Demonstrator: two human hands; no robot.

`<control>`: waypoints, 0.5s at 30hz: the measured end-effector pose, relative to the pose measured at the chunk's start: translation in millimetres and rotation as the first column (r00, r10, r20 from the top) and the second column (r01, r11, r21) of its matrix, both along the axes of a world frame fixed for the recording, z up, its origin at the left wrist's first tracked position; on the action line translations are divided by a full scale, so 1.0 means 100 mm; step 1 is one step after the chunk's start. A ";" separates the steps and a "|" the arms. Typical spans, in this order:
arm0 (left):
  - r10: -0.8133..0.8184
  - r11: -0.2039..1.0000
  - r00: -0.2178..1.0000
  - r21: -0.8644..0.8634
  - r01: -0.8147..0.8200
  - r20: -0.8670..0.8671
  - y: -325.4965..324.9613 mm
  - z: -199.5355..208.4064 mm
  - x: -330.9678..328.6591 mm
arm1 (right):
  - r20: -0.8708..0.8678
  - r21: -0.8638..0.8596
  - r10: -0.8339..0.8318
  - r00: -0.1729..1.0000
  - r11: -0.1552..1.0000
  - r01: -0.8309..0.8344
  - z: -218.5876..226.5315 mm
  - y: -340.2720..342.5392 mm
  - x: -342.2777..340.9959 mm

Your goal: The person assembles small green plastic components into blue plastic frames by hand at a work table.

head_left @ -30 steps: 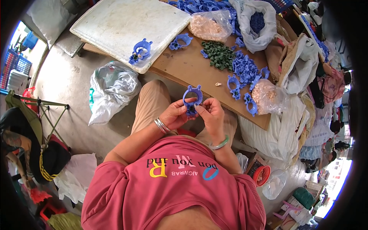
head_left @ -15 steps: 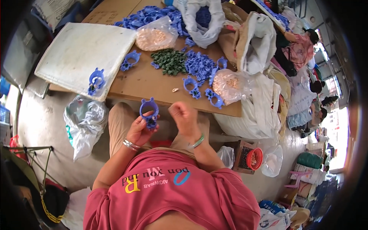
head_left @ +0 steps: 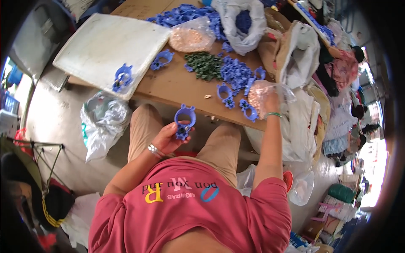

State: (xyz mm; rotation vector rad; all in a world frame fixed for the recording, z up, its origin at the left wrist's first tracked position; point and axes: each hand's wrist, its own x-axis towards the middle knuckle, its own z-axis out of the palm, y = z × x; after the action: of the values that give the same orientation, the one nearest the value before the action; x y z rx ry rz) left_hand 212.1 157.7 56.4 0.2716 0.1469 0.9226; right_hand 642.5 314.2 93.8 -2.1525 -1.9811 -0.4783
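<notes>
Forward, right hand (head_left: 272,102) at bag (head_left: 256,94)

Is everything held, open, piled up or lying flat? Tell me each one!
Left hand, holding a blue ring piece
Blue ring piece, held
Right hand, at the nearer clear bag, fingers hidden
Nearer clear bag, peach bits inside
White bag, open, dark blue contents showing
Green pieces, heaped loosely
Small blue pieces, heaped loosely
White board, lying flat
</notes>
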 end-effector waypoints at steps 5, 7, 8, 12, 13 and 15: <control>0.014 0.999 1.000 0.032 -0.014 0.001 0.00 -0.02 -0.02 | 0.030 -0.009 -0.011 0.999 1.000 0.011 -0.05 0.03 0.01; 0.027 1.000 0.997 -0.002 -0.027 -0.067 0.00 0.01 -0.02 | 0.040 -0.124 -0.092 0.995 0.988 0.097 0.06 0.03 0.00; 0.023 1.000 0.997 -0.001 -0.023 -0.067 0.00 0.01 -0.02 | -0.163 -0.031 -0.190 0.968 0.982 0.187 0.07 0.03 -0.05; 0.020 1.000 0.997 -0.004 -0.020 -0.073 0.00 -0.01 -0.03 | -0.111 0.051 -0.116 0.987 0.991 0.122 0.25 -0.12 -0.20; 0.020 1.000 0.997 -0.005 -0.020 -0.074 0.00 -0.02 -0.03 | -0.151 0.108 -0.060 0.987 0.991 0.077 0.28 -0.17 -0.25; 0.014 1.000 0.997 -0.009 -0.015 -0.070 0.00 -0.03 -0.03 | -0.187 0.166 -0.007 0.982 0.985 0.039 0.38 -0.33 -0.36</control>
State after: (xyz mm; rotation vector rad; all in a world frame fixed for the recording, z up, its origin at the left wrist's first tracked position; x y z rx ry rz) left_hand 209.1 157.2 53.2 0.2941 0.2179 0.9272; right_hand 606.4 281.4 131.9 -2.0383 -1.7529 -0.4158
